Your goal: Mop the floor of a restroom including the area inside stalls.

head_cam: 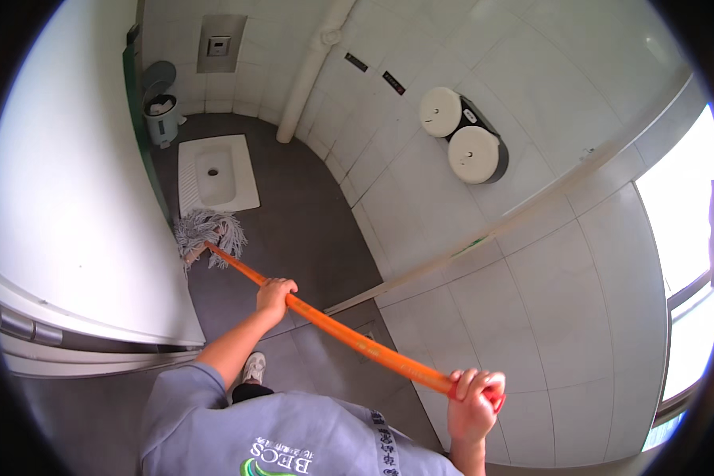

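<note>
An orange mop handle (363, 343) runs slantwise across the head view. Near its middle my left hand (276, 297) is closed around it, and at its upper end, by the red cap, my right hand (475, 401) grips it. The grey string mop head (211, 235) lies on the dark tiled floor against the near edge of a white squat toilet (247, 172), close to the foot of the partition on the left.
A lidded waste bin (162, 126), open with paper inside, stands in the back left corner. A vertical pipe (310, 71) meets the floor at the back. Two round paper dispensers (473, 154) hang on the right wall. A white panel (65, 196) rises on the left.
</note>
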The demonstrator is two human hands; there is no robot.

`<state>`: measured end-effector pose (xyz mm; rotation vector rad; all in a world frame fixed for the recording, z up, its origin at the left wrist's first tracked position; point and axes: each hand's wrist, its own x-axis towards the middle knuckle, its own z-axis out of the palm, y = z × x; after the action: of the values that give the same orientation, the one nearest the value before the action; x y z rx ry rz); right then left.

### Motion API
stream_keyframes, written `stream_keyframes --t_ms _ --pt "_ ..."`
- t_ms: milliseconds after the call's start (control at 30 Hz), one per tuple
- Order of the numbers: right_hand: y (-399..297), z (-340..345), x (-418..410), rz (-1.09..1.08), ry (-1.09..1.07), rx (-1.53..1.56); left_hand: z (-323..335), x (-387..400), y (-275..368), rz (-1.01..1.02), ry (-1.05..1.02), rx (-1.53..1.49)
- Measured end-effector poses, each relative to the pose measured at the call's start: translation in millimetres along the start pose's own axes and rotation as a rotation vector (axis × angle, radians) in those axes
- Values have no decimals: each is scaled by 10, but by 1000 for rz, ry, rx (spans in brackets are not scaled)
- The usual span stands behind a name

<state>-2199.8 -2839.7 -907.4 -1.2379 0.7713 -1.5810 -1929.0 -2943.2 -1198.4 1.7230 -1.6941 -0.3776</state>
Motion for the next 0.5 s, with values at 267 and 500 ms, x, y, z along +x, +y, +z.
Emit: stream_keyframes --t_ms 267,500 --pt "-1141 -97 -109 -355 92 97 -433 149 1386 222 79 -364" --pt "-1452 -393 -257 -442 -224 53 531 -424 1600 443 -452 -447"
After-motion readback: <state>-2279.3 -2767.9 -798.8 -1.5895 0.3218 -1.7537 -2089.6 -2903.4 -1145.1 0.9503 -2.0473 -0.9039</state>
